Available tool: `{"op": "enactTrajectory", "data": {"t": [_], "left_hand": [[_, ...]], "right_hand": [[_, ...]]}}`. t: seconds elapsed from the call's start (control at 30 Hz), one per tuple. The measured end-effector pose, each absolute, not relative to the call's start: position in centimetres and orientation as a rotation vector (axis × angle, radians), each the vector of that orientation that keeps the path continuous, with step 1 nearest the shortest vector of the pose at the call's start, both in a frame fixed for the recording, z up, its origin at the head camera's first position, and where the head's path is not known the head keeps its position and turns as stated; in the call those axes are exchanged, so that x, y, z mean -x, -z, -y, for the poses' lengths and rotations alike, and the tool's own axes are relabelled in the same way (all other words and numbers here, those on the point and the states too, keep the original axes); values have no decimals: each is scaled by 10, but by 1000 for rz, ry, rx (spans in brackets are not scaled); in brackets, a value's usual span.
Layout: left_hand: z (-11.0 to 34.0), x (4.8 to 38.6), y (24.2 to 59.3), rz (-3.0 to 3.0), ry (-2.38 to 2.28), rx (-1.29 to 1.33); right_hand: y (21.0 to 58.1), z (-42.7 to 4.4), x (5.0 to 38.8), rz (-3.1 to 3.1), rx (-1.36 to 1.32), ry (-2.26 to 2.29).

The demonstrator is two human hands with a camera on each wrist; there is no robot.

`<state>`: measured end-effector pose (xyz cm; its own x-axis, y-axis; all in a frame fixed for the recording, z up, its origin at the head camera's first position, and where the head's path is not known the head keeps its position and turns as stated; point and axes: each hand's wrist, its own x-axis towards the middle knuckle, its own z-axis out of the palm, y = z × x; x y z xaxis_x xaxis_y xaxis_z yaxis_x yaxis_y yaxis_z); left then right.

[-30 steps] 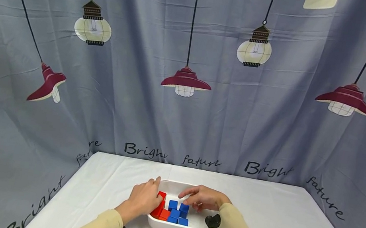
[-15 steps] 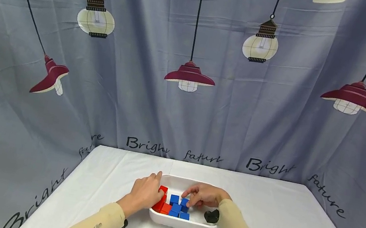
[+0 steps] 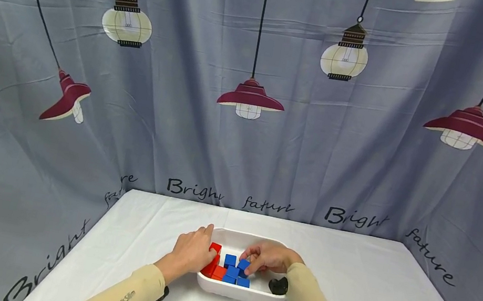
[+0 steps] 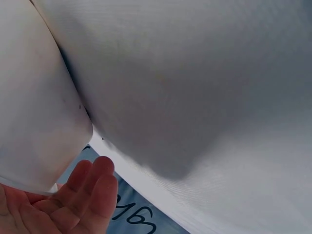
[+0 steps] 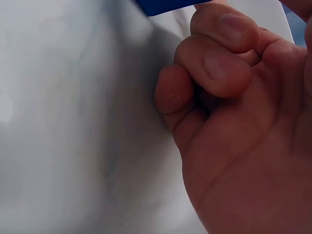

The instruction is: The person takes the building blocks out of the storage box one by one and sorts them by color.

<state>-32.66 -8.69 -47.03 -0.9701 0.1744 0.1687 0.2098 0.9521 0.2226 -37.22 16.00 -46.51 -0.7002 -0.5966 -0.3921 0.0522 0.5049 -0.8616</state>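
Tray (image 3: 241,295) sits on the white table (image 3: 344,279) in the head view, red cubes (image 3: 219,273) along its left side and blue cubes (image 3: 232,271) just to their right, near the middle. The left hand (image 3: 192,250) straddles the tray's left rim, gripping it with the thumb over the inside, close to the red cubes. The right hand (image 3: 271,258) reaches over the right part of the tray and pinches one cube (image 3: 244,264) of the blue group, index finger on the far side, thumb on the near side. Whether that cube is raised or rests on something is too small to tell. A black object (image 3: 278,285) shows near the right wrist; I cannot tell whether it lies in the tray or belongs to the wrist. Behind the table hangs a curtain (image 3: 177,134) printed with lamps.

In the left wrist view, the left hand's fingers reach past the tray's outer wall; the thumb is out of sight.

In the right wrist view, the lower fingers are folded toward the palm, and a blue face shows at the top edge, beyond them.

The step in hand looks like handling that single cube while the tray is steadied. The next move probably calls for a secure two-finger hold that leaves neighbouring cubes undisturbed.
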Motion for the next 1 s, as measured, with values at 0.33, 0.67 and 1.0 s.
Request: {"op": "enactTrajectory", "data": {"t": [0.33,0.67,1.0], "left_hand": [[89,327,468,2963,404,286],[90,327,469,2976,409,279],[89,325,470,2987,423,267]], "right_hand": [[464,-159,372,-2154,465,1173],[463,-158,373,-2157,489,1167],[465,-161,370,-2189,507,1153]]}}
